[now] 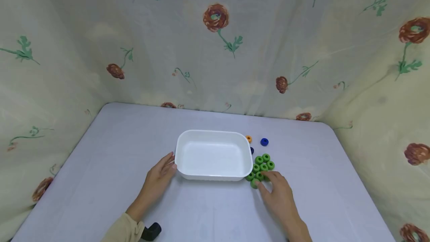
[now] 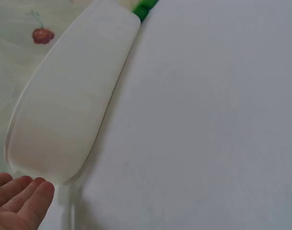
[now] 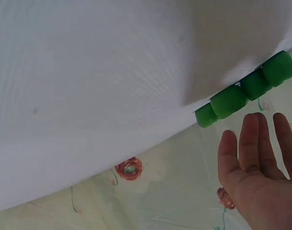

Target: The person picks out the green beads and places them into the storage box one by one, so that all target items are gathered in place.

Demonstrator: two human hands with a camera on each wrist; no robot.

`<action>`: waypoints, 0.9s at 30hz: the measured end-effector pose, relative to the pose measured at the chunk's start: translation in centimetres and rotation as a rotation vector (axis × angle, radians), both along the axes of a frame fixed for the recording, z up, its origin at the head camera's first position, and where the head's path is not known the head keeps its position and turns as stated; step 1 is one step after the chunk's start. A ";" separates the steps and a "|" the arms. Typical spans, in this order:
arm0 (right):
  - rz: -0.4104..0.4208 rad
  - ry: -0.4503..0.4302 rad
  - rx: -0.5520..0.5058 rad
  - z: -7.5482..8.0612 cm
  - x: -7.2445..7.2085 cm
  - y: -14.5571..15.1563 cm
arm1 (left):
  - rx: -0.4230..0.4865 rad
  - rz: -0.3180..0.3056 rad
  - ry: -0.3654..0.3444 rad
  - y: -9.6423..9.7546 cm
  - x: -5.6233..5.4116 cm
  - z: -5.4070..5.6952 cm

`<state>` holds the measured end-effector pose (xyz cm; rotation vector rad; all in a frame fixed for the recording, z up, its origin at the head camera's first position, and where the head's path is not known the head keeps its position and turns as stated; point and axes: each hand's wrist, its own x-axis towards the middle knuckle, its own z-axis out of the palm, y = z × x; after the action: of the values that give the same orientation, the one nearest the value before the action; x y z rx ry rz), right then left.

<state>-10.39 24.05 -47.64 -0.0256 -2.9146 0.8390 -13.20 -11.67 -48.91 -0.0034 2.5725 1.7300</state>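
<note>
A white rectangular tray [image 1: 215, 156] sits upright on the table, its inside bare. My left hand [image 1: 158, 180] is at the tray's left end, fingers extended right beside its wall; the left wrist view shows these fingertips [image 2: 43, 191] close against the end. To the right of the tray lies a cluster of green beads [image 1: 264, 167] with holes through them. Over the near side of that cluster is my right hand [image 1: 280, 197], its fingertips right at the closest beads. In the right wrist view the fingers [image 3: 249, 139] are spread and hold nothing, beside a row of green beads [image 3: 229, 101].
Beyond the green cluster lie a blue bead [image 1: 264, 142] and an orange bead [image 1: 248, 138]. A dark bead [image 1: 252, 150] is partly hidden by the tray's right rim. Flowered cloth [image 1: 255, 48] hangs behind and along both sides of the white-covered table [image 1: 134, 134].
</note>
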 end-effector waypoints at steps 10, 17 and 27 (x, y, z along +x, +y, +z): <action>-0.014 -0.085 0.009 -0.1 0.0 -0.5 | 0.107 0.017 -0.021 0.6 -0.5 -0.2; -0.013 -0.058 0.007 -0.4 -0.1 -0.6 | 0.084 0.032 -0.011 0.9 -0.6 -0.2; -0.015 -0.051 0.028 -0.9 -0.1 -0.8 | 0.082 0.034 0.007 0.9 -0.7 -0.2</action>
<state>-10.44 23.29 -48.53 -0.0676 -2.9687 0.8074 -13.85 -10.77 -49.11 -0.0392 2.5191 1.8490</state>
